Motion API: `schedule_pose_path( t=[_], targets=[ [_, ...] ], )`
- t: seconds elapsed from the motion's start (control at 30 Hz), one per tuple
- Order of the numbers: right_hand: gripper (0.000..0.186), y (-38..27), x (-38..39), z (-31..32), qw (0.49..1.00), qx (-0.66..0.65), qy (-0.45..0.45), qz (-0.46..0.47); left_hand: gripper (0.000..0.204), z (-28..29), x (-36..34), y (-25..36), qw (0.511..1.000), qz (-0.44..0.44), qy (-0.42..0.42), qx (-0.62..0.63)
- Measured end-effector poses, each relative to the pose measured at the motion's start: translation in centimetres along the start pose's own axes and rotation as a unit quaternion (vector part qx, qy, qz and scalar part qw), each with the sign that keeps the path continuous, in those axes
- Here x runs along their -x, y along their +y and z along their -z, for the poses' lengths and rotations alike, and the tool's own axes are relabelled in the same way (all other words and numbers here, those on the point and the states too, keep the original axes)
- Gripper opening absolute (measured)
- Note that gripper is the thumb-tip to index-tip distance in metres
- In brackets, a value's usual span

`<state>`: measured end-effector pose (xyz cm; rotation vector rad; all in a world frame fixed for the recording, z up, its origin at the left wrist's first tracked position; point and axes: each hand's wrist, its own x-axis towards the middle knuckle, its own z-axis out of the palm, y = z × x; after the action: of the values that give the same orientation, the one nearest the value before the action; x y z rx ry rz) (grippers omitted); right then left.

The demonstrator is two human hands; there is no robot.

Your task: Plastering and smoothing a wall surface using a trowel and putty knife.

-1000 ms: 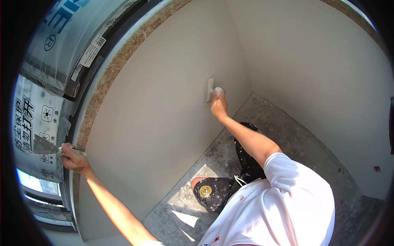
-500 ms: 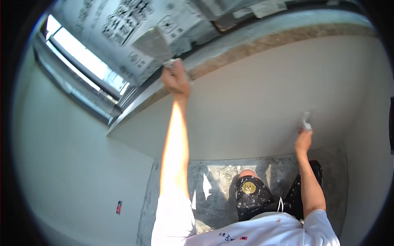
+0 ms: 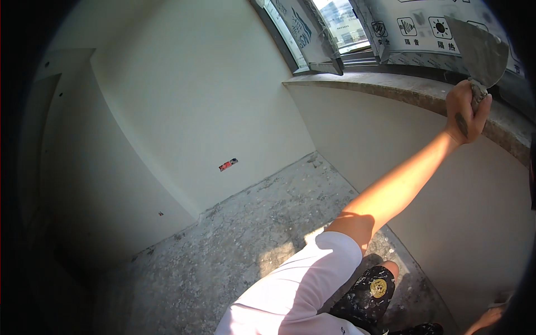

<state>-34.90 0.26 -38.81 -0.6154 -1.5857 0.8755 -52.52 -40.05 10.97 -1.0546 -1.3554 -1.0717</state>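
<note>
Left hand (image 3: 467, 114), fingers wrapped snugly round the putty knife (image 3: 483, 56), blade pointing up beyond the fist; right hand (image 3: 488, 319) well below, its grip impossible to tell.

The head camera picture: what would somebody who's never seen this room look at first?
Probably the wide scraper at the upper right, blade up in the left grip by the stone window ledge. Next might be the round gold badge on the paint-spotted black shorts near the bottom, then the little red patch low on the pale wall.
</note>
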Motion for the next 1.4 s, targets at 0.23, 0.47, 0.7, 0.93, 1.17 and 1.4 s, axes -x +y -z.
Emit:
schedule_pose_path(
  t=[0.23, 0.47, 0.7, 0.93, 1.17, 1.4],
  targets=[
    [0.04, -0.1, 5.4, 1.8, 0.96, -0.057, 0.006, -0.274, 0.034, 2.3, 0.7, -2.7, 0.997, 0.054, -0.044, -0.018],
    [0.045, -4.4, -7.3, 6.4, 0.977, -0.097, 0.156, -0.109, 0.039, 5.4, 1.8, -7.5, 0.992, 0.116, 0.024, -0.043],
    [0.04, -8.0, 2.5, 0.7, 0.992, 0.046, 0.018, -0.113, 0.035, 7.7, 1.7, -13.1, 0.99, 0.133, -0.005, 0.041],
    [0.037, 3.0, -3.5, 7.0, 0.973, 0.1, 0.112, -0.178, 0.045, 5.1, 1.8, -11.7, 0.989, 0.146, -0.034, -0.015],
    [0.037, 9.9, -2.6, 6.0, 0.986, 0.159, 0.017, 0.034, 0.042, 4.8, 1.9, -16.9, 0.956, -0.019, -0.151, -0.25],
    [0.035, 21.2, 7.5, 0.1, 0.815, -0.157, 0.167, -0.533, 0.037, 1.5, 1.8, -22.6, 0.814, -0.373, -0.174, -0.409]
  ],
)
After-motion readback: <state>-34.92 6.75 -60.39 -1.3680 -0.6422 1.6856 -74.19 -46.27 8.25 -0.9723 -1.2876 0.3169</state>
